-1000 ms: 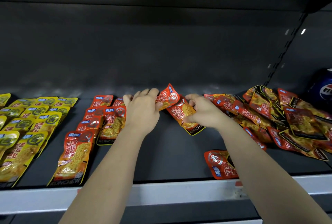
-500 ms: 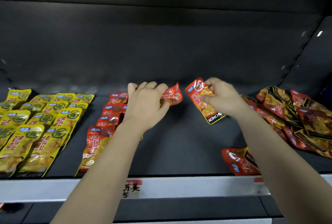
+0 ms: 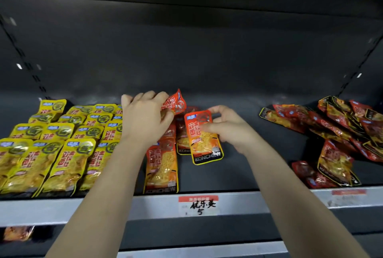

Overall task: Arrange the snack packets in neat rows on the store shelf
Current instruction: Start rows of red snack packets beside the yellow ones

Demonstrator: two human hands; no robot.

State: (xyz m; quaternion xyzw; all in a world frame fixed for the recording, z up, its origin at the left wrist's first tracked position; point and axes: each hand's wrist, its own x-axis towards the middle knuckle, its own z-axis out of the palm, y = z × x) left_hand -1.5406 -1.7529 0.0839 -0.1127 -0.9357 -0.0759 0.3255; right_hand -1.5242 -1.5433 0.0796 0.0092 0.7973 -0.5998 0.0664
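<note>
My left hand grips a small red snack packet at the back of the dark shelf, above a row of red-orange packets it partly hides. My right hand pinches another red-orange packet by its upper right side, holding it beside a second red row. Yellow packets lie in neat rows on the left. A loose heap of red packets lies on the right.
A grey shelf rail runs along the front with a red-and-white price label. Bare shelf floor shows between the red rows and the heap. A dark back wall closes the shelf behind. One packet shows on the shelf below.
The view shifted left, bringing more yellow rows in. My right hand carried its packet left and down toward the red rows. My left hand still holds its packet at the back.
</note>
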